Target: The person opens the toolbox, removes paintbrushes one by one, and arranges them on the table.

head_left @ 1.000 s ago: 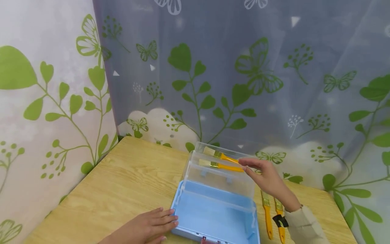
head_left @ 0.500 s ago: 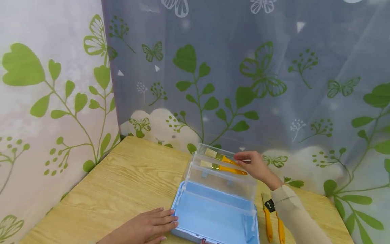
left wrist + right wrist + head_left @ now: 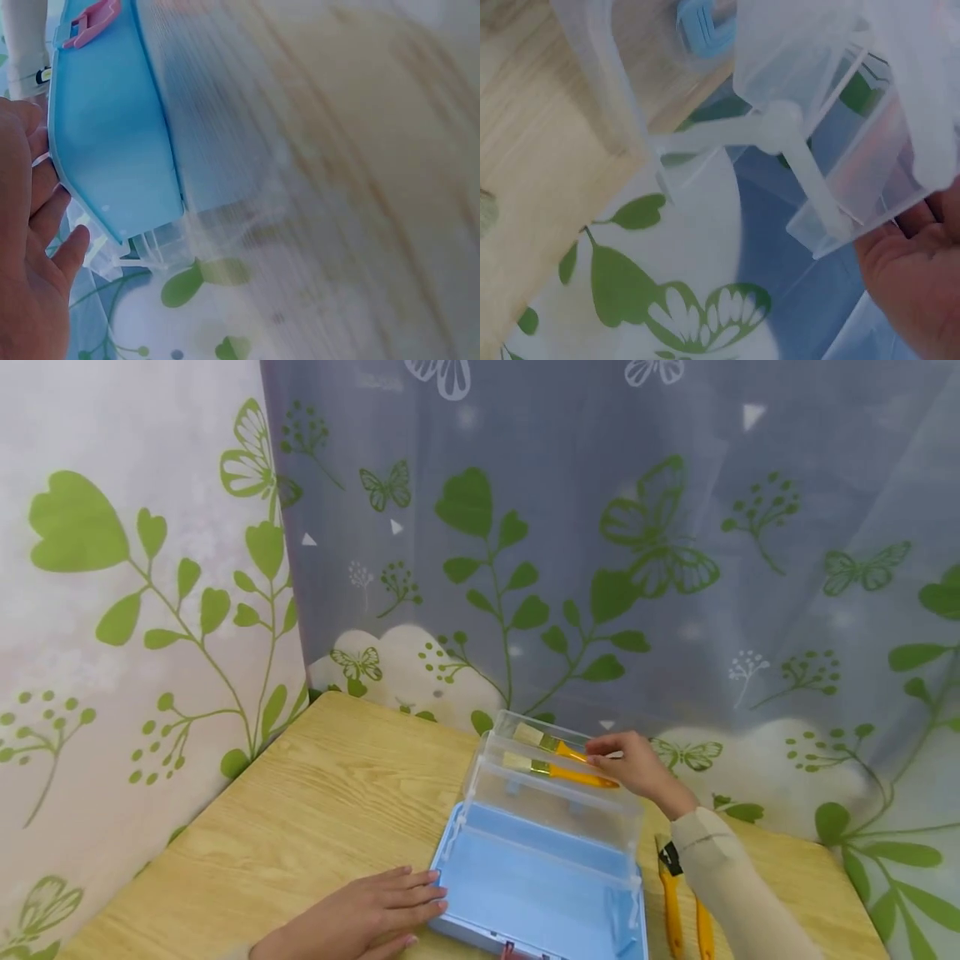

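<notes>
A blue storage box (image 3: 525, 881) stands on the table with its clear tiered trays (image 3: 543, 806) folded up and back. One paintbrush (image 3: 577, 776), orange-handled with pale bristles, lies in a tray. Behind it, a second paintbrush (image 3: 547, 742) lies in the rearmost tray, the end of its handle hidden by my right hand (image 3: 637, 766). That hand's bent fingers grip the right end of the rearmost tray; the right wrist view shows them at the tray wall (image 3: 870, 217). My left hand (image 3: 367, 910) rests against the box's left edge, fingers extended.
Two more orange-handled paintbrushes (image 3: 671, 910) lie on the wooden table (image 3: 337, 793) right of the box, partly under my right sleeve (image 3: 731, 877). A pink clasp (image 3: 96, 22) sits on the box front. A patterned curtain (image 3: 547, 552) hangs right behind the table.
My right hand has shifted a little left and up along the rear tray, its fingers drawing closer together. The left hand, box and brushes stay in place; the head view has turned slightly left.
</notes>
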Demonstrator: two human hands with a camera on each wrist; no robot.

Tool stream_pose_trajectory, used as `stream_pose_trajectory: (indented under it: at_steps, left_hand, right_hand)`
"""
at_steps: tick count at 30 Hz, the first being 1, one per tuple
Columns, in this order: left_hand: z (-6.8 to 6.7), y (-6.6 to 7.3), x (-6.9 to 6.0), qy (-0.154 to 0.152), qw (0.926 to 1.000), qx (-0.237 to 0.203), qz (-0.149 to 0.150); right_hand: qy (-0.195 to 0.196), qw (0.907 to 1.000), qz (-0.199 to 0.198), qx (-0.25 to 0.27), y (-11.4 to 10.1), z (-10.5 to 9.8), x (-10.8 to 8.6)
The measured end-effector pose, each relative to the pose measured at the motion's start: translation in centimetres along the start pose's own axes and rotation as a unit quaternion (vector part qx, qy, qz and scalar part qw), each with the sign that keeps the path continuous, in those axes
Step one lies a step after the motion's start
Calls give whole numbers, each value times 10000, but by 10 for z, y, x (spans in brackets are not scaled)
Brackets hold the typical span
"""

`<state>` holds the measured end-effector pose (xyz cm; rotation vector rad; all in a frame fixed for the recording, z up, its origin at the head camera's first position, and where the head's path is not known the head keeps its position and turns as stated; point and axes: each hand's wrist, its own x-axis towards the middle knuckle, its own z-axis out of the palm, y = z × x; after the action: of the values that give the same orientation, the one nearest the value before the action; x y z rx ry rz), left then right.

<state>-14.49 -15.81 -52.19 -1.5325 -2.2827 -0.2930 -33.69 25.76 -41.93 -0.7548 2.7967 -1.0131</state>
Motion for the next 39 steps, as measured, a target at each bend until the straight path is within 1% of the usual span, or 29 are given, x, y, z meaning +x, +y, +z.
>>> stream_pose_trajectory:
  at_steps: [4,6,9,11,13,17,21,24,30,34,39]
  left_hand:
    - [2,-1,-1,36,9999,63,69]
    - [2,-2,-2,57,9999,67,92]
    - [-1,-3,-2,71,10000,2,31]
    - [-2,-3,-2,82,10000,-7,-1]
    - [-3,-3,0,104,9999,20,11]
    - [-3,-2,3,162,9998,69,101]
    - [-1,0,4,163,9998,80,54]
    - [1,1,3,148,9999,64,-19]
    - [3,1,1,174,9998,76,-26]
    - [1,-2,2,165,9999,35,-14]
    - [3,-2,1,255,9996,-74,28]
  right_hand:
    - [-58,9992,81,-388,-1,-1,8]
    - [-109,9975,-24,-701,-2,-1,13]
    - [-198,9930,-230,-1143,-6,-1,21]
    - [-256,9899,-353,-1350,-9,-2,25]
    - [-320,9881,-370,-1457,-11,-4,26]
    - [-480,9861,-271,-1570,-14,-8,23]
    - [-740,9827,-195,-1688,-18,-10,20]
    - [-877,9798,-237,-1782,-19,-8,20]
    - [-786,9787,-474,-1836,-12,-3,22]
    - [-654,9806,-543,-1767,-9,-5,18]
    - [-568,9832,-602,-1627,-9,-5,10]
